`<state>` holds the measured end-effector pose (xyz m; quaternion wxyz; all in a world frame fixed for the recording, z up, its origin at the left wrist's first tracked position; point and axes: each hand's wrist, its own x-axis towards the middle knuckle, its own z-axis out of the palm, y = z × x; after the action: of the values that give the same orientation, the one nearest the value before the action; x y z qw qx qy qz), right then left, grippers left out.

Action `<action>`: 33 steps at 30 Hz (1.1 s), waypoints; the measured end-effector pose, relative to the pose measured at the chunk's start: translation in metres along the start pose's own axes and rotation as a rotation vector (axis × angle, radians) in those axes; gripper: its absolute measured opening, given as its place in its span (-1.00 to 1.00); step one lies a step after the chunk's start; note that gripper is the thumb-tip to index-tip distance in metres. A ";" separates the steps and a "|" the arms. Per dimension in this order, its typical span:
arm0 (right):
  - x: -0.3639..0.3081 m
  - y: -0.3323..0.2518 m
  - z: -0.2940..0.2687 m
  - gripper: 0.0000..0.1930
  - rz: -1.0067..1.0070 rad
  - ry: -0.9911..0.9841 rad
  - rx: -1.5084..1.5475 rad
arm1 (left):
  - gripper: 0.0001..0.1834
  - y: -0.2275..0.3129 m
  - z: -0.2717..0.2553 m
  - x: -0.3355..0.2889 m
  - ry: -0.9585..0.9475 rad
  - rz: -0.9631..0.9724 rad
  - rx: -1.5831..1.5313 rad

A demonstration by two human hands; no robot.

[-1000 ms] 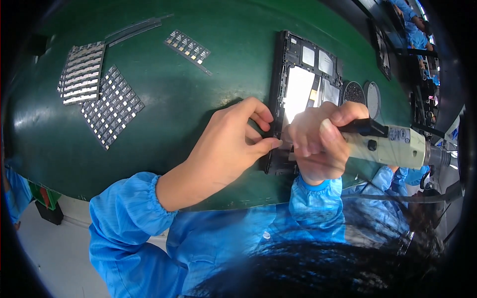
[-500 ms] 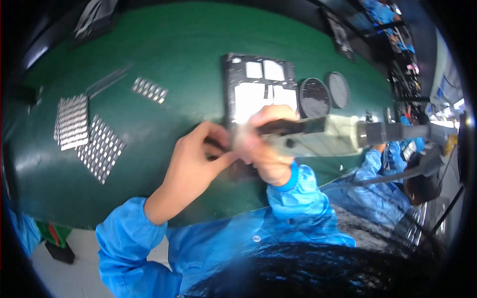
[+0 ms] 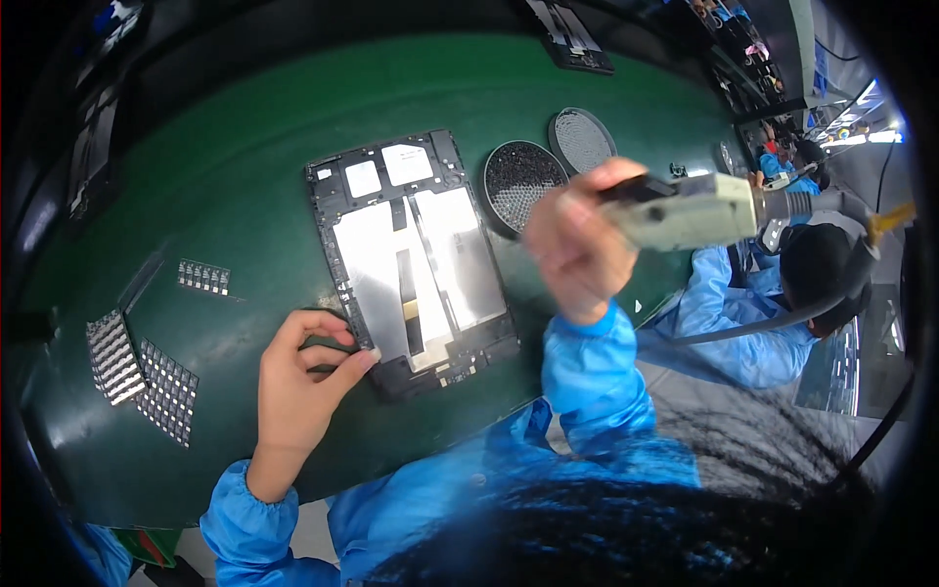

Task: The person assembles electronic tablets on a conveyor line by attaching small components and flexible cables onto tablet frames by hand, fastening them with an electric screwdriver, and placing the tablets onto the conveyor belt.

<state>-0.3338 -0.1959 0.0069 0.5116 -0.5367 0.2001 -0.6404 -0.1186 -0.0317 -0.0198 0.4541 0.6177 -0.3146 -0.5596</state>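
Note:
An opened tablet (image 3: 455,259) with silver battery panels in a black frame lies on the green table, slightly turned. At its near left corner my left hand (image 3: 298,377) is closed, thumb and fingertips pinching the frame's edge. My right hand (image 3: 579,245) is wrapped round a pale electric screwdriver (image 3: 690,213) with a dark front end. The tool is lifted to the right of the tablet, apart from it; its tip is hidden by my hand. Just beyond that hand stands a round dish (image 3: 518,181) partly filled with small dark pieces, probably screws.
A second round dish (image 3: 584,142) sits behind the first. On the left lie two gridded sheets of small parts (image 3: 115,357) and a smaller strip (image 3: 204,278). Another device (image 3: 567,37) rests at the far edge. A co-worker in blue (image 3: 743,313) sits to the right, near the screwdriver's cable (image 3: 773,328).
My right hand has moved with the screwdriver from over the tablet to the right, toward the dishes. My left hand now pinches the tablet's near left corner. The whole view has shifted.

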 end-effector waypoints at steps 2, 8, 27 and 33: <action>0.019 -0.005 -0.030 -0.74 0.075 0.060 0.048 | -0.64 -0.002 -0.001 0.001 0.008 -0.016 -0.007; 0.029 0.014 -0.062 -0.75 0.020 0.123 -0.041 | -0.62 0.000 -0.001 -0.001 0.035 -0.069 -0.011; 0.028 0.024 -0.059 -0.76 0.081 0.054 -0.148 | -0.62 0.001 -0.002 0.000 0.029 -0.151 0.006; 0.025 0.025 -0.056 -0.79 0.113 0.046 -0.064 | -0.63 0.004 -0.004 -0.006 0.051 -0.125 -0.031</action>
<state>-0.3704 -0.2440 -0.0208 0.5248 -0.5256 0.2620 -0.6162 -0.1151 -0.0272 -0.0143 0.4357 0.6433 -0.2551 -0.5756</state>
